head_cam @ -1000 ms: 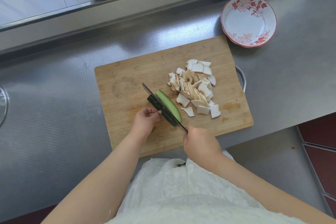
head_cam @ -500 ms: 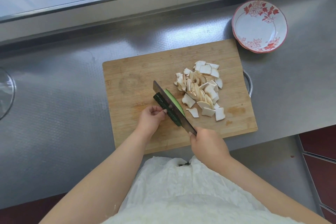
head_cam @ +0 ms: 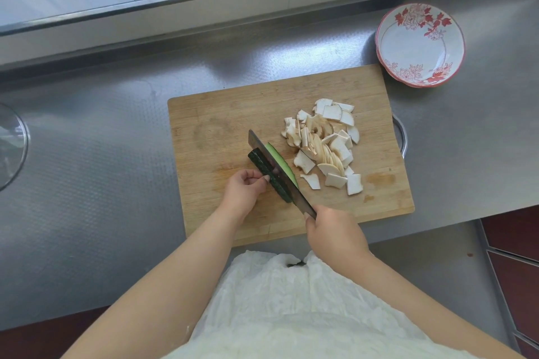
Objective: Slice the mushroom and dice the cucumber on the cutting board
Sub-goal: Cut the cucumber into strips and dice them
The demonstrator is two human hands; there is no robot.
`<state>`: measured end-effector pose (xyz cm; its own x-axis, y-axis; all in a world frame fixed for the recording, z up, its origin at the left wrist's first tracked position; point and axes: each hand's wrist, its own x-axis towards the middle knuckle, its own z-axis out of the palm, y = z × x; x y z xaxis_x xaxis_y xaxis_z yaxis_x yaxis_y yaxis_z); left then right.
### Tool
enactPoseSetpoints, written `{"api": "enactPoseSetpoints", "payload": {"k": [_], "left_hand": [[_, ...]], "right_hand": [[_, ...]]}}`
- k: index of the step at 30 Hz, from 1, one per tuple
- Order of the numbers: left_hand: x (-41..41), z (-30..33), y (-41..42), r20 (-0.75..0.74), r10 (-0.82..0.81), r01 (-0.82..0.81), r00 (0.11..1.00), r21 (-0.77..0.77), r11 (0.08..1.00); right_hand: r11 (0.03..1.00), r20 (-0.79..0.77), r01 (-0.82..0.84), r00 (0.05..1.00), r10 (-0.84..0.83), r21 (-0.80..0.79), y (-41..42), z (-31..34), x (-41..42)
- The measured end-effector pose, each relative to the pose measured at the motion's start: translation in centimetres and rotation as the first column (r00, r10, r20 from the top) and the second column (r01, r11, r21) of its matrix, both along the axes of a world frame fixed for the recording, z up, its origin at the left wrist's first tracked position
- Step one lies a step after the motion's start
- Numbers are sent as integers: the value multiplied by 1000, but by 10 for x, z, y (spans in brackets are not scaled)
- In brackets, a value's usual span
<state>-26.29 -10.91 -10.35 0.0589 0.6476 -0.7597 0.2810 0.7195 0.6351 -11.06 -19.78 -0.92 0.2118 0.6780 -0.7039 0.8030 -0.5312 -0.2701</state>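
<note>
steel tabletop, wooden cutting board on it. right hand grip clenched round the knife handle; blade runs lengthwise through the cucumber, splitting it. left hand grip pinches the dark-skinned half, fingertips just beside the blade. sliced mushroom heaped beyond the knife grip, apart. judgement: keep fingertips tucked, blade vertical, press evenly; a rounded half may roll. then strips, then crosscuts.

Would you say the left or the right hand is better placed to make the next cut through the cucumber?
Right. The right hand grips the knife, whose blade already lies lengthwise along the cucumber. The left hand only steadies the dark-skinned side on the cutting board.
</note>
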Motion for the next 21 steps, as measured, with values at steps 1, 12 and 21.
{"api": "enactPoseSetpoints", "payload": {"k": [1,12,21], "left_hand": [[0,0,0,2,2,-2,1000,3,1000],[0,0,0,20,10,-10,1000,2,1000],[1,2,1,-2,-7,7,1000,14,1000]], "right_hand": [[1000,4,-4,1000,4,-3,0,0,0],[999,35,-5,999,6,-49,4,-4,-4],[999,36,21,999,-19,-35,21,-2,-14]]}}
